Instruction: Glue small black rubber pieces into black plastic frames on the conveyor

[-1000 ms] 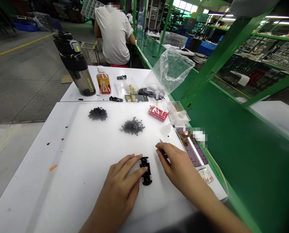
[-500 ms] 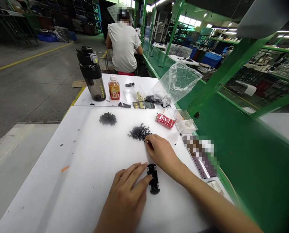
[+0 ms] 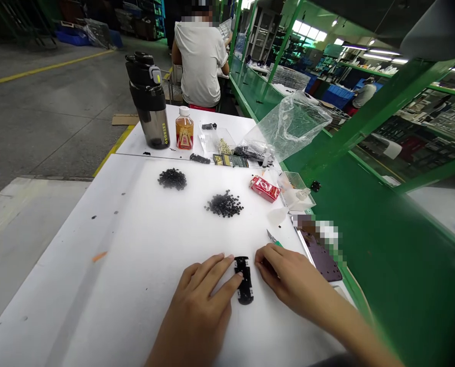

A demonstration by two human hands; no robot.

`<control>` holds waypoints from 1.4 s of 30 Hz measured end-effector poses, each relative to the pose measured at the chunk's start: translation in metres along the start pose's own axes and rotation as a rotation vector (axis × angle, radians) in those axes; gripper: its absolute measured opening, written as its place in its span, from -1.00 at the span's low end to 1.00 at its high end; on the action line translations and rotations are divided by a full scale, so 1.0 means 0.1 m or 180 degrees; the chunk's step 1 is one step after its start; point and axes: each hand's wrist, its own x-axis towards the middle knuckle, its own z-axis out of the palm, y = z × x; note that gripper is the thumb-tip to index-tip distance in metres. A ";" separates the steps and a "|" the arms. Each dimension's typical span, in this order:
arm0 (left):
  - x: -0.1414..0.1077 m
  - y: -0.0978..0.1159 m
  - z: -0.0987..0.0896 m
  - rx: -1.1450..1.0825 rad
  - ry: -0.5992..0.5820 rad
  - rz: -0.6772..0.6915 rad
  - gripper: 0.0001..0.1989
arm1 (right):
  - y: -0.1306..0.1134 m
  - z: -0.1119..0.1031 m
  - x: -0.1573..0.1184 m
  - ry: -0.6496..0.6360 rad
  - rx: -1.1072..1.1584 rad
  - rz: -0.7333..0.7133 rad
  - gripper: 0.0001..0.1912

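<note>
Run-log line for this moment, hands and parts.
left hand: touching elongated black part | right hand: beside part, contents unclear | beyond: nearer pile of small black pieces

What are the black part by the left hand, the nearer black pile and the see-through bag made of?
Black part: probably moulded plastic, going by its notched outline and slight shine. Nearer black pile: perhaps plastic or rubber, dark and slightly shiny, but its pieces are too small to tell. See-through bag: thin, glossy plastic film, judging by its creases and glints.
</note>
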 end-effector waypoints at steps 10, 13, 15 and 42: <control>-0.02 0.02 -0.02 -0.0193 0.0205 -0.0032 -0.61 | 0.02 0.08 -0.05 0.0119 0.0830 0.0561 -0.86; 0.01 0.03 -0.03 -0.0365 0.0102 0.0002 -0.53 | -0.01 0.03 -0.09 0.0196 0.0948 0.0424 -0.92; 0.02 0.04 -0.03 -0.0495 -0.0094 -0.0002 -0.45 | -0.06 0.03 -0.18 0.0328 0.1177 0.0187 -0.91; -0.02 0.09 0.01 -0.0473 -0.0532 -0.0188 -0.33 | -0.41 0.37 -0.48 0.0391 -0.0905 -0.1049 -0.55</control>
